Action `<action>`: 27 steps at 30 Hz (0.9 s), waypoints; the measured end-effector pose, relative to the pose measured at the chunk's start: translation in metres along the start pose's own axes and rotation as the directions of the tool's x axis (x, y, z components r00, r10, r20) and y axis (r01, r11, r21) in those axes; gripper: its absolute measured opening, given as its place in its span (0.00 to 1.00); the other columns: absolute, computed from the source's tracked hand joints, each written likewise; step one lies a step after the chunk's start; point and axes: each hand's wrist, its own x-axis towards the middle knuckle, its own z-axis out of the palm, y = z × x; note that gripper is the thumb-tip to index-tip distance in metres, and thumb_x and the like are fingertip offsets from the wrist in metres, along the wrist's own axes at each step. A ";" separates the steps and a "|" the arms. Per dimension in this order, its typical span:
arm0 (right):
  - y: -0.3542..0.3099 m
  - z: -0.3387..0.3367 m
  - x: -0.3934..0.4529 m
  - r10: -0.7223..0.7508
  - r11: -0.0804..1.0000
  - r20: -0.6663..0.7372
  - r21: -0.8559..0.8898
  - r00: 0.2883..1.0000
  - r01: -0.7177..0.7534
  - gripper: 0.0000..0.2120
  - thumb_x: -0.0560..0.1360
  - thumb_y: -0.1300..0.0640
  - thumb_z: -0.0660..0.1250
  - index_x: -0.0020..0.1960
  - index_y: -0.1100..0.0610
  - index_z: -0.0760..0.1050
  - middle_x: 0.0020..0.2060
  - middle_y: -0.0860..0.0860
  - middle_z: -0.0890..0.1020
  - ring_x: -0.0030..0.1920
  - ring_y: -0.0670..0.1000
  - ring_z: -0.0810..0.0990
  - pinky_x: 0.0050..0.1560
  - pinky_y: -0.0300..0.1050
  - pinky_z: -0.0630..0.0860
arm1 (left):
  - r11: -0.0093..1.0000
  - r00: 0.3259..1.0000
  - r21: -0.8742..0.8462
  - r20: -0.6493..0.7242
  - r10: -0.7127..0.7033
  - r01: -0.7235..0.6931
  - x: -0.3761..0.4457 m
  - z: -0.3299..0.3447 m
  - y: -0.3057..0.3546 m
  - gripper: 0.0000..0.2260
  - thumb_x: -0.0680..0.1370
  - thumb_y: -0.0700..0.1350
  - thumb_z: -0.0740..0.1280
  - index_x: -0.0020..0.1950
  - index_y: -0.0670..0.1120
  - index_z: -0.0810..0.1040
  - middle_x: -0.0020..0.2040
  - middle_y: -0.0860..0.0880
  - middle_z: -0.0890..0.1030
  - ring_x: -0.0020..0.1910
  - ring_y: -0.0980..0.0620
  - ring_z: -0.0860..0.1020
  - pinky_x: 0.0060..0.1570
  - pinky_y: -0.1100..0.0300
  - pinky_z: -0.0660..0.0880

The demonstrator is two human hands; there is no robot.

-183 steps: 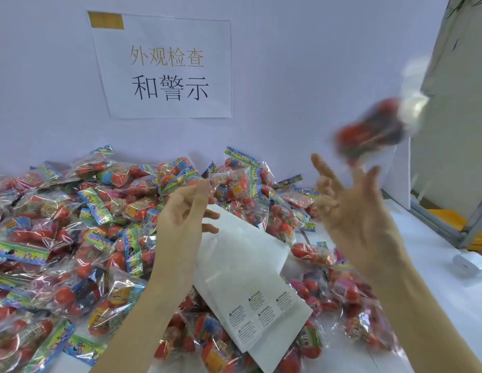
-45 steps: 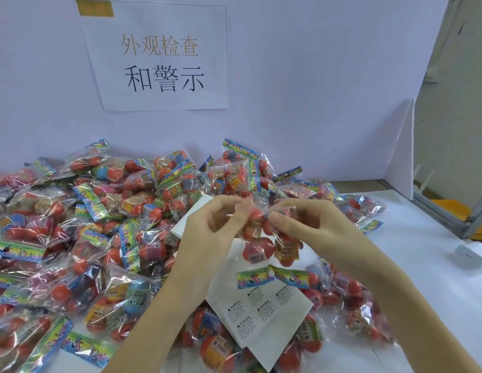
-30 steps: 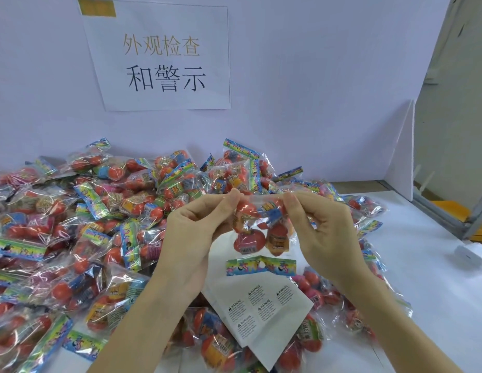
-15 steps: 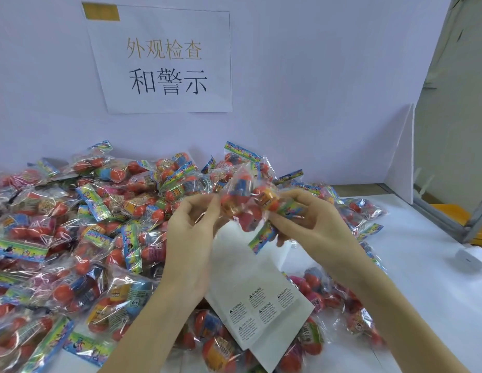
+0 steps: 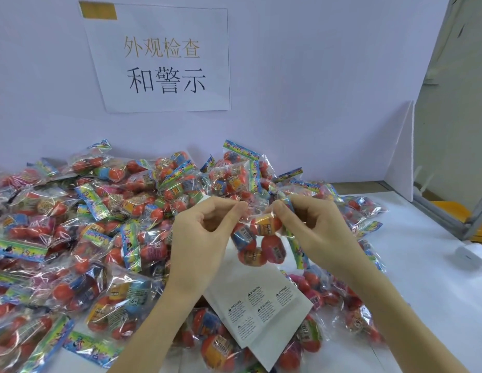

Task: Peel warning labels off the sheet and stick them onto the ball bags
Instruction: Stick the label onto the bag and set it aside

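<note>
a white table (image 5: 423, 292) stands against a pale lilac wall (image 5: 315, 63), seen from a head-worn camera looking forward and down. one white paper sign (image 5: 164, 57) with two lines of chinese characters is fixed to the wall, a strip of tan tape (image 5: 97, 10) at its upper left corner.

the left and centre of the table are covered by a deep heap of ball bags (image 5: 73, 224), too many to count, each a clear crinkly packet of red and orange balls with a bright printed header strip. the heap reaches back to the wall.

two bare hands meet above the middle of the heap. the left hand (image 5: 205, 232) pinches one top corner of a single ball bag (image 5: 257, 240) between thumb and fingers; the right hand (image 5: 310, 230) pinches the other top corner. this bag hangs between them, clear of the heap, with about four balls showing inside.

just below the hands lies the label sheet (image 5: 261, 300), white backing paper resting on the bags, a second sheet edge peeking out beneath it. five warning labels (image 5: 257, 294) are plain near its lower end; a sixth is too faint to be sure.

further right, more bags thin out onto bare table. one white upright divider panel (image 5: 401, 154) stands at the wall's end, and one small white box (image 5: 472, 254) sits near the right edge.
</note>
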 end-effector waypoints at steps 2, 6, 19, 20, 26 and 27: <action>-0.002 0.004 0.000 -0.010 1.000 -0.023 0.004 1.000 0.010 0.18 0.79 0.45 0.65 0.48 0.58 0.85 0.30 0.47 0.81 0.29 0.44 0.77 0.33 0.36 0.73 | 0.999 0.999 0.020 -0.026 0.037 -0.036 0.000 0.000 0.001 0.01 0.78 0.48 0.76 0.47 0.53 0.88 0.40 0.54 0.87 0.40 0.54 0.86 0.43 0.66 0.80; 0.000 0.006 -0.001 -0.045 0.999 -0.160 -0.016 0.986 0.043 0.16 0.80 0.47 0.66 0.47 0.57 0.86 0.33 0.55 0.84 0.32 0.60 0.80 0.33 0.56 0.77 | 0.990 0.996 -0.114 -0.009 -0.084 0.083 0.000 -0.001 0.010 0.11 0.75 0.56 0.74 0.50 0.51 0.88 0.40 0.49 0.88 0.41 0.52 0.87 0.43 0.64 0.82; 0.000 0.000 -0.001 -0.387 0.914 -0.255 -0.230 0.886 0.334 0.13 0.83 0.58 0.64 0.53 0.63 0.86 0.38 0.51 0.80 0.40 0.49 0.78 0.45 0.36 0.72 | 0.932 0.971 -0.289 0.161 -0.177 0.218 0.007 -0.009 0.018 0.07 0.73 0.49 0.75 0.45 0.47 0.90 0.44 0.45 0.89 0.41 0.48 0.88 0.40 0.64 0.83; -0.001 0.000 -0.001 -0.428 0.893 -0.258 -0.270 0.866 0.361 0.12 0.83 0.59 0.65 0.54 0.63 0.86 0.40 0.51 0.80 0.41 0.49 0.79 0.45 0.36 0.72 | 0.958 0.978 -0.239 0.172 -0.118 0.158 0.007 -0.009 0.019 0.06 0.75 0.47 0.73 0.46 0.47 0.89 0.44 0.47 0.89 0.40 0.51 0.88 0.41 0.65 0.82; 0.004 -0.002 0.001 -0.426 0.881 -0.276 -0.344 0.862 0.325 0.14 0.83 0.57 0.65 0.50 0.64 0.86 0.40 0.54 0.82 0.40 0.55 0.80 0.42 0.42 0.76 | 0.998 0.934 -0.051 0.354 0.044 -0.027 0.003 -0.014 0.023 0.06 0.76 0.48 0.72 0.52 0.51 0.86 0.45 0.55 0.89 0.45 0.57 0.87 0.45 0.70 0.79; 0.004 -0.003 0.001 -0.425 0.881 -0.272 -0.345 0.863 0.325 0.14 0.83 0.57 0.65 0.49 0.64 0.86 0.39 0.53 0.81 0.40 0.54 0.80 0.42 0.40 0.75 | 0.998 0.934 -0.046 0.353 0.046 -0.031 0.003 -0.015 0.023 0.05 0.76 0.48 0.73 0.51 0.52 0.86 0.44 0.55 0.88 0.43 0.57 0.87 0.44 0.70 0.79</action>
